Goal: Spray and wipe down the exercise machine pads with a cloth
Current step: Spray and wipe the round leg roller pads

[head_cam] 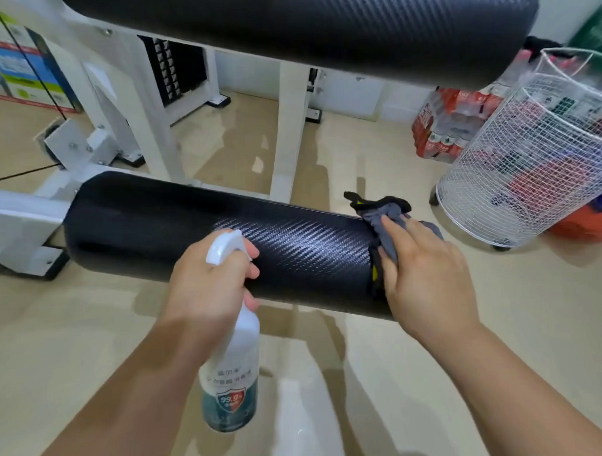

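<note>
A black roller pad [156, 229] with a woven texture lies across the middle of the view on a white machine frame [16, 218]. My left hand [210, 282] grips the neck and trigger of a white spray bottle [231, 379], nozzle pointing at the pad. My right hand [424, 269] presses a grey cloth [385, 224] with black and yellow trim against the pad's right end, fingers spread flat. A second, larger black pad [300, 19] spans the top of the view.
A white wire basket [520, 167] on castors stands at the right, holding coloured items. Behind it sits a shrink-wrapped pack of bottles [443, 127]. White frame legs [289, 132] and a weight stack [168, 73] stand behind the roller. Cardboard boxes [22, 68] are at the left.
</note>
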